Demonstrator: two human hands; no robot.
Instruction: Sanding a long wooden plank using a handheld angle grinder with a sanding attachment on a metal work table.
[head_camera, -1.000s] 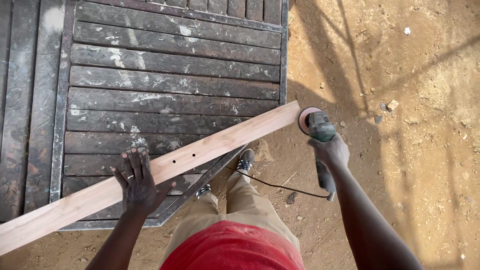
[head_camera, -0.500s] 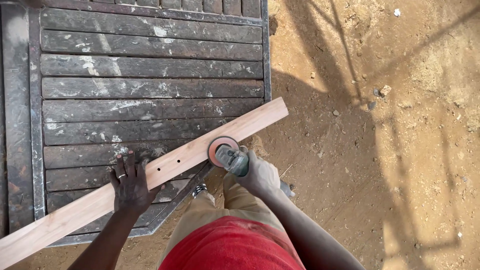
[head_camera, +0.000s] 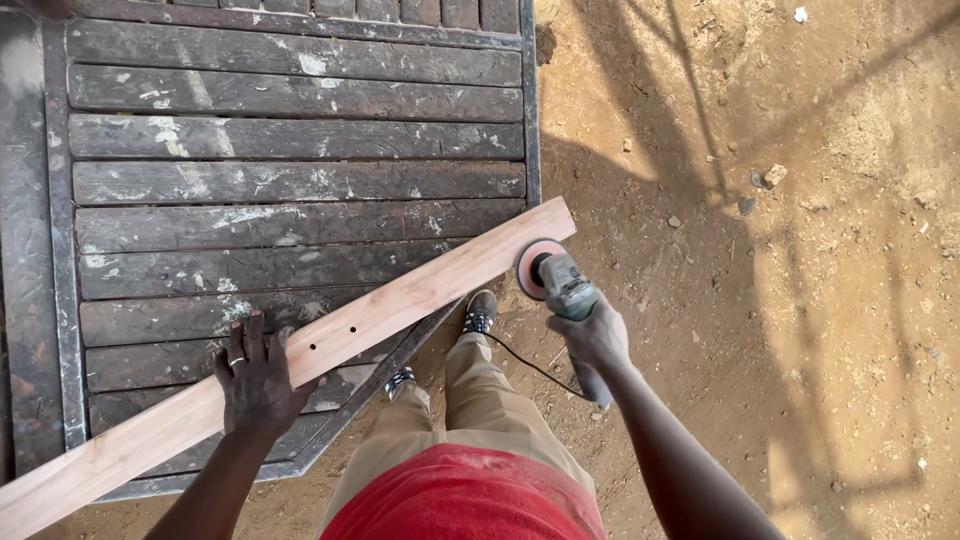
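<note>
At the bottom centre of the frame sits the person's red shirt (head_camera: 470, 497), and above it the khaki trousers (head_camera: 470, 400) run up to two dark shoes (head_camera: 481, 311) planted on the dirt just beside the corner of a dark platform.

Lower left, the left hand (head_camera: 256, 378) lies flat, palm down, on a long pale wooden plank (head_camera: 330, 335); the fingers are spread and pressed on the wood, not curled round it, so that grip is apart, resting on top. A ring shows on one finger. Two small dark holes sit in the plank just to the right of this hand.

Right of centre, the right hand (head_camera: 594, 338) has its grip clamped round the body of an angle grinder (head_camera: 565, 290), whose round pinkish sanding disc (head_camera: 540, 266) stands against the lower edge of the plank near its upper right end. A thin black cord (head_camera: 525, 362) trails from the tool's tail towards the legs.

The plank runs on a slant from the bottom left corner of the frame up to just right of centre, lying across the counter (head_camera: 290, 140), a metal-framed top of weathered dark slats with pale paint smears that fills the upper left. Its far end reaches past the frame's right edge.

Beyond, the right half of the frame is reddish dirt ground (head_camera: 800, 300) with small stones and long thin shadows across it.
</note>
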